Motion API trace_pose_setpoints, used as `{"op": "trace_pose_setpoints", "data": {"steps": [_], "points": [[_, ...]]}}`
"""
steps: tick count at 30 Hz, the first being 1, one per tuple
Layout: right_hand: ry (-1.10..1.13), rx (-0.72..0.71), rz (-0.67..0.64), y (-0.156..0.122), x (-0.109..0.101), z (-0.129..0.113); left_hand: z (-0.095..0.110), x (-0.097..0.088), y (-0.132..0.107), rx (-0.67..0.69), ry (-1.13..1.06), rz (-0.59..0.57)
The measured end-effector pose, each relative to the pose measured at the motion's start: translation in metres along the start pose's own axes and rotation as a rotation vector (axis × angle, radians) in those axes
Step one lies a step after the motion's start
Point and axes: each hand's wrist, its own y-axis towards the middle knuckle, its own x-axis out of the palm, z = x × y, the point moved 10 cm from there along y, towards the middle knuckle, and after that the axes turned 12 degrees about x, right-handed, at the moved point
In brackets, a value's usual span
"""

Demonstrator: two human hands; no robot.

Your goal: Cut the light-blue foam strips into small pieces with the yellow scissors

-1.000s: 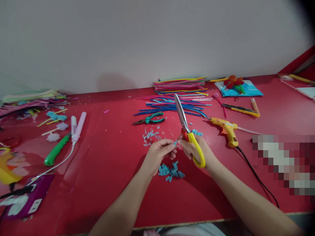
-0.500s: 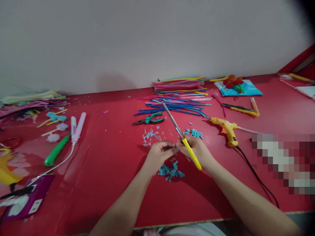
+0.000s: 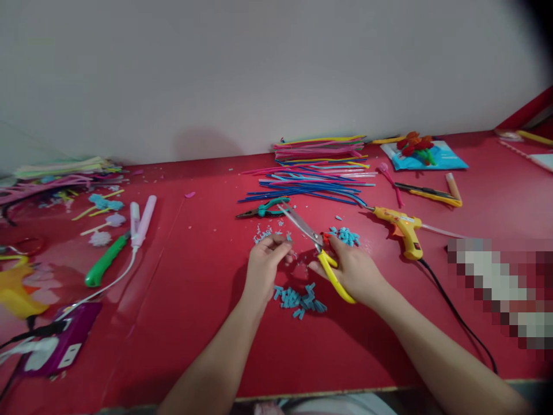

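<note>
My right hand (image 3: pixel 356 271) grips a pair of yellow-handled scissors (image 3: pixel 303 223), its blades a little apart and aimed up and to the left. Between the fingertips of my left hand (image 3: pixel 264 262) is a small blue pipe cleaner piece (image 3: pixel 289 236), left of the blades. Cut blue pieces (image 3: pixel 298 298) lie in a loose pile below both hands. Beyond my right hand is another cluster of short blue pieces (image 3: pixel 347 236). Fine pale blue clippings (image 3: pixel 261 233) are scattered just past my left hand, which covers some of them.
Pliers (image 3: pixel 264 208) lie ahead, before bundled pipe cleaners (image 3: pixel 317 153). A yellow glue gun (image 3: pixel 401 227) trails its cord at the right, near a box cutter (image 3: pixel 427 195). To the left are a pink flat iron (image 3: pixel 144 222), a green-handled tool (image 3: pixel 108 259) and a purple power strip (image 3: pixel 78 340).
My left hand has moved away from my right, leftward and up, with the small blue piece. The scissor blades have parted. The view has shifted slightly.
</note>
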Motion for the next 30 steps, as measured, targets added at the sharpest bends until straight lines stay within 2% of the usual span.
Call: {"op": "trace_pose_setpoints", "data": {"steps": [4, 9, 30], "points": [[-0.235, -0.071, 0.008, -0.006, 0.011, -0.007, 0.01, -0.014, 0.005, 0.064, -0.031, 0.108], [-0.36, -0.138, 0.006, -0.01, 0.02, -0.014, 0.017, -0.019, 0.006, 0.102, -0.036, 0.142], [-0.395, -0.121, 0.015, -0.01, 0.026, -0.013, 0.021, -0.017, 0.005, 0.133, -0.043, 0.126]]}}
